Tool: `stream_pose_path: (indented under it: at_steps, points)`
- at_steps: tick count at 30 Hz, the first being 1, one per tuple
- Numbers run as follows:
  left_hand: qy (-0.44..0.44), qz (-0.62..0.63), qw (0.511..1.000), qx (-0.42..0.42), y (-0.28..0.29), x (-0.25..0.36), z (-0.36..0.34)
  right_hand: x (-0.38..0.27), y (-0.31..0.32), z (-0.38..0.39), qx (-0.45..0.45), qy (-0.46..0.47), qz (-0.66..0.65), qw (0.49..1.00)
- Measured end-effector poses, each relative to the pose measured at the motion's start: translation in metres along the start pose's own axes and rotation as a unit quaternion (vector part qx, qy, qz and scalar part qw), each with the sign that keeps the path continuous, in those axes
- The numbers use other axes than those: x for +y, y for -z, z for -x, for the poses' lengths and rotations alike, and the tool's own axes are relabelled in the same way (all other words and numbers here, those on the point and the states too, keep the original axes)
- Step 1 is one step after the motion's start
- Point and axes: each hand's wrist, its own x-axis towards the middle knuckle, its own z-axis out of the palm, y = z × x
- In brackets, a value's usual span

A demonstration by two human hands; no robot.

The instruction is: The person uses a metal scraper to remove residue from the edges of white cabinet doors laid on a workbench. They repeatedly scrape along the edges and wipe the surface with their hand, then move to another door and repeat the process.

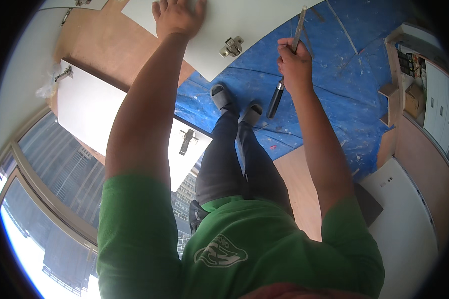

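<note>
My left hand [177,19] lies flat with fingers spread on a white panel [254,17] at the top of the view. Near that panel's lower edge a metal cabinet hinge [231,46] is fixed. To the right, my right hand [296,67] is closed around the metal shaft of a chisel [276,101]. Its black handle points down toward my feet, while the flat blade sticks up past my fingers. The chisel is held off the panel, above a blue sheet.
A second white panel [92,103] with metal hinges rests at left, by a brown board [97,37] and a window [60,159]. Creased blue sheeting [339,94] covers the floor around my grey slippers. At right stand a cabinet [436,99] and another pale panel [399,214].
</note>
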Motion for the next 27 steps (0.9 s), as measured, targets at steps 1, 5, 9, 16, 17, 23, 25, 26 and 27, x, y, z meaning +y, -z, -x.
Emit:
stream_pose_path:
  at_steps: [1, 5, 9, 16, 17, 23, 25, 26, 27]
  points:
    - [0.001, -0.002, 1.000, 0.002, 0.000, -0.002, 0.000, 0.004, -0.007, -0.013, 0.007, 0.005, 0.013, 1.000]
    - [-0.003, -0.009, 1.000, 0.004, -0.003, -0.001, 0.001, 0.029, -0.022, -0.045, 0.052, 0.033, 0.014, 0.998]
    - [-0.010, -0.020, 1.000, 0.006, -0.003, 0.002, -0.002, 0.054, -0.030, -0.056, 0.078, 0.075, -0.015, 0.994]
    - [-0.014, -0.021, 1.000, 0.006, 0.002, 0.002, -0.001, 0.068, -0.036, -0.011, 0.041, -0.010, -0.085, 0.996]
    - [-0.017, -0.018, 1.000, 0.009, 0.001, 0.001, -0.002, 0.073, -0.034, -0.004, 0.038, -0.011, -0.065, 0.997]
    - [-0.022, -0.014, 0.999, 0.022, -0.008, -0.003, -0.001, 0.073, -0.005, 0.036, -0.005, -0.080, -0.130, 0.988]
    - [-0.024, -0.023, 0.999, 0.025, -0.008, -0.005, 0.000, 0.063, 0.008, 0.043, -0.075, -0.103, -0.154, 0.980]
    - [-0.025, -0.026, 0.999, 0.025, -0.006, -0.004, 0.001, 0.060, 0.012, 0.044, -0.108, -0.117, -0.176, 0.971]
    - [-0.026, -0.029, 0.999, 0.025, -0.004, -0.003, 0.001, 0.057, 0.015, 0.047, -0.130, -0.124, -0.189, 0.965]
